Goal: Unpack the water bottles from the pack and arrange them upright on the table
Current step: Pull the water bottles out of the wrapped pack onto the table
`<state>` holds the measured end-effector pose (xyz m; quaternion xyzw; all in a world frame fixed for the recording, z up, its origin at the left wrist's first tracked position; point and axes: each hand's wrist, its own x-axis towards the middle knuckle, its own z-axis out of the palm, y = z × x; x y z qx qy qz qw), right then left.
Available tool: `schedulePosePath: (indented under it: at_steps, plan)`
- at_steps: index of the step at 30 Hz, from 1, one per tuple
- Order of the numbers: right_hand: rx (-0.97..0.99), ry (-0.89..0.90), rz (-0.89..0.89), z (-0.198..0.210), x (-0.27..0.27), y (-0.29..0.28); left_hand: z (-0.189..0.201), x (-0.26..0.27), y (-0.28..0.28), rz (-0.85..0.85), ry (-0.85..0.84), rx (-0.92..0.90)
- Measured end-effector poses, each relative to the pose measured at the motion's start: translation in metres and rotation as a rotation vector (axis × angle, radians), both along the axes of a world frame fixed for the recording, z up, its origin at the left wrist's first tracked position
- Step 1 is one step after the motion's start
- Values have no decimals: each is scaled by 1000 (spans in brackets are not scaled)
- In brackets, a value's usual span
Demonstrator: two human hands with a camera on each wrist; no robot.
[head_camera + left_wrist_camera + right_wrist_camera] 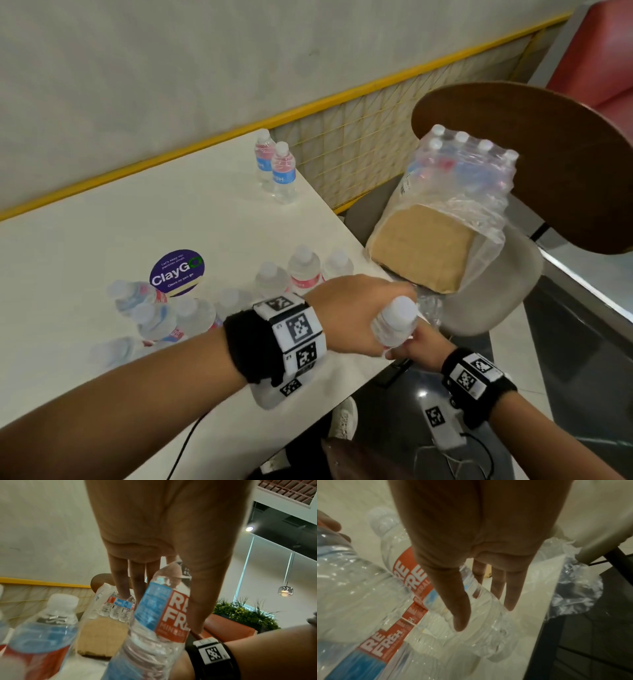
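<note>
Clear bottle (pixel 394 325) gripped in my left hand (pixel 346 315); right hand (pixel 416 346) grasps another; two bottles (pixel 275 168) stand upright.

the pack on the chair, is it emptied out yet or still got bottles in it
Not emptied. The pack on the chair is torn open, but a row of capped bottles remains inside the wrap at its far end.

Our left hand (pixel 346 315) reaches across to the right, fingers wrapped round a clear plastic water bottle (pixel 394 323); our right hand (pixel 416 346) grips its base from below.
</note>
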<state>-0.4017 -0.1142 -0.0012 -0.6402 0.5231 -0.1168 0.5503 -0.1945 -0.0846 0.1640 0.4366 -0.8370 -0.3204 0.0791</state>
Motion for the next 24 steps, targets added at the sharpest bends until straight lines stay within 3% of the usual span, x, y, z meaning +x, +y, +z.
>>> schedulePosePath:
  at_steps: [7, 18, 24]
  plan:
    - [-65, 46, 54, -6, 26, 13, -29, 6, 40, -117, -217, -194]
    - [-133, -122, 12, 9, 61, 35, -79, 29, 90, -117, -225, -278]
    - [-68, -106, 39, 2, 77, 43, -80, 53, 99, -198, -365, -491]
